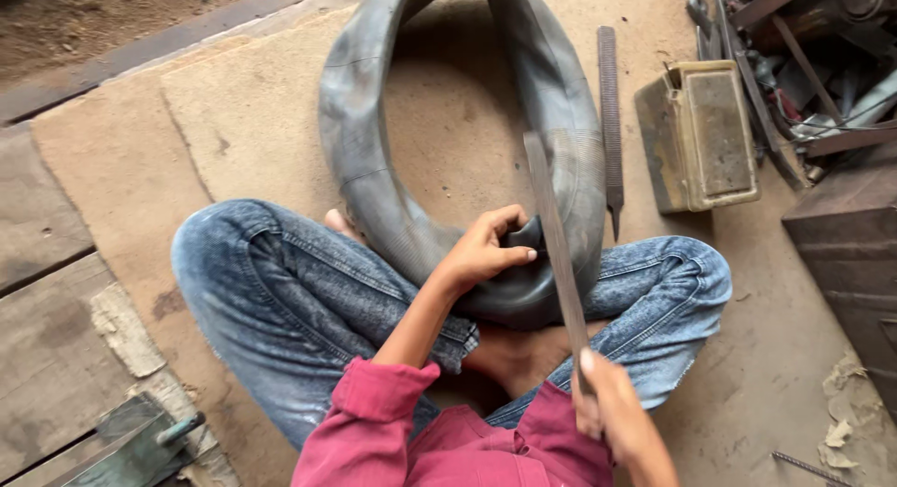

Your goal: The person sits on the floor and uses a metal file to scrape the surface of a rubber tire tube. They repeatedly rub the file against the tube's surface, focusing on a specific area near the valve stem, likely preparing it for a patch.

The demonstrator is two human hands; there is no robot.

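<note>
Seen from above, looking down on crossed legs in blue jeans, seated on a sheet of brown board [234,122] laid over the floor. Resting across the lap and looping away toward the far side: a large grey rubber inner tube [369,183], its near curve pinched into a fold at the centre of the lap. Left hand [486,249] closed around that fold, fingers curled over the top, thumb pressed against the rubber, holding it up and steady. Right hand [607,408] lower and nearer, at the bottom right, wrapped tightly round the near end of a long flat metal file [556,244]. Long axis of the file running near to far, leaning slightly left at its far tip, its blade lying across the tube just right of the gripped fold, touching or almost touching the rubber; exact contact hard to tell. Left hand nearer to the fold, right hand behind it along the file. On the board to the right, a second file [609,113] lying near to far, and beside it a worn olive metal box [701,136]. Scrap metal farther right.
</note>
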